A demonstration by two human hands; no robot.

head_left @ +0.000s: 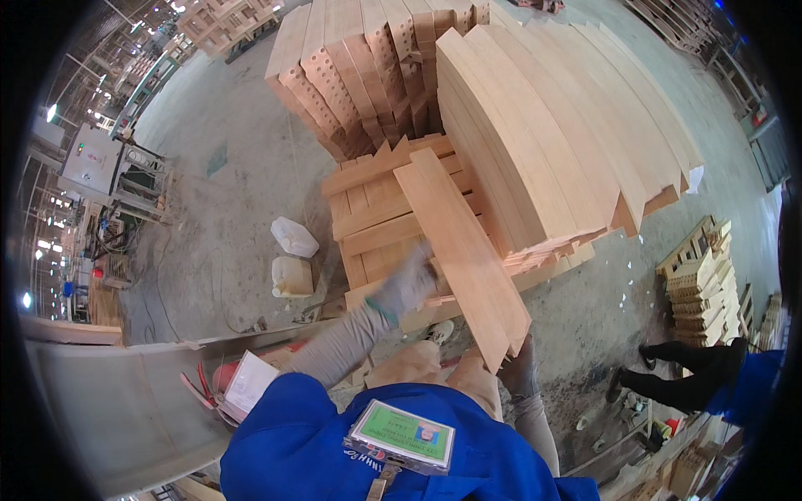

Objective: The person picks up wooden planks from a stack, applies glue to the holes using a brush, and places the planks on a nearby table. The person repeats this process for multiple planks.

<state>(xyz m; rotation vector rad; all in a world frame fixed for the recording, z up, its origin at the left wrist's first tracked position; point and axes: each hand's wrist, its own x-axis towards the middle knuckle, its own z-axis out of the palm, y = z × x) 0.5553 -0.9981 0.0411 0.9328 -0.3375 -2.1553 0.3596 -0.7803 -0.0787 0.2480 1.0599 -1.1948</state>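
Observation:
A long, flat wooden board slants in front of me, its far end over the stacked timber and its near end by my legs. My left hand, in a grey glove, is beside the board's left edge. Motion smears its fingers, so their grip is unclear. At the near end, my right hand grips the board from the right side, its fingers mostly hidden by the wood. Beneath the board lies a low layer of wooden pieces. Tall stacked curved planks rise close on its right.
Drilled wooden blocks are stacked at the far side. Two whitish plastic jugs stand on the floor to the left. A metal surface lies near left, with a paper sheet beside me. At right, another person is near a smaller wood pile.

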